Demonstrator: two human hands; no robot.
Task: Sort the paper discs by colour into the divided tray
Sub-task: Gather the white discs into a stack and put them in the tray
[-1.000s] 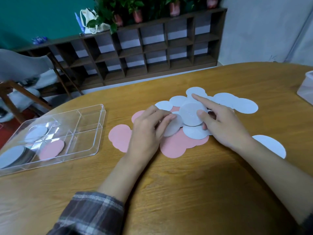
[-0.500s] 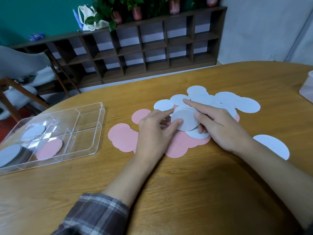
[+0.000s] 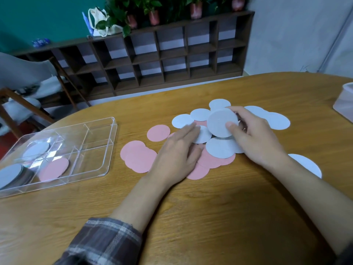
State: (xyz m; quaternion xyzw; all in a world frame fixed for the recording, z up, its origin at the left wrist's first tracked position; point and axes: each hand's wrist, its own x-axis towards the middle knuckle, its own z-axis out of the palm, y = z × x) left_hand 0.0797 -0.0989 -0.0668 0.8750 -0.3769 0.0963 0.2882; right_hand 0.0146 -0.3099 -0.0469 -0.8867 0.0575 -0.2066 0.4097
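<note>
— What lies closest to you?

— My plaid flannel sleeve (image 3: 103,243) at the near edge of the oval wooden table (image 3: 219,217), and both bare forearms reaching forward over it.

— And the hands?

— They are apart. My left hand (image 3: 177,152) lies palm down, fingers stretched flat over the overlapping pink paper discs (image 3: 138,156), its fingertips touching a white disc in the pile. My right hand (image 3: 256,138) pinches a thin stack of white paper discs (image 3: 219,122), thumb on the near face, the other fingers behind, tilted up off the heap. How many discs are in that stack I cannot tell.

— Where are the rest?

— More loose white paper discs (image 3: 275,119) spread behind and beside my right hand, and a lone white disc (image 3: 307,165) sits just past my right forearm. To the left, well apart from the pile, stands the clear plastic divided tray (image 3: 107,148): a stack of white discs in its near-left compartment, a pink disc beside it, another white disc farther back.

— Beyond the table?

— A dark wooden cubby shelf (image 3: 162,60) along the wall, with potted green plants (image 3: 149,8) on top.
</note>
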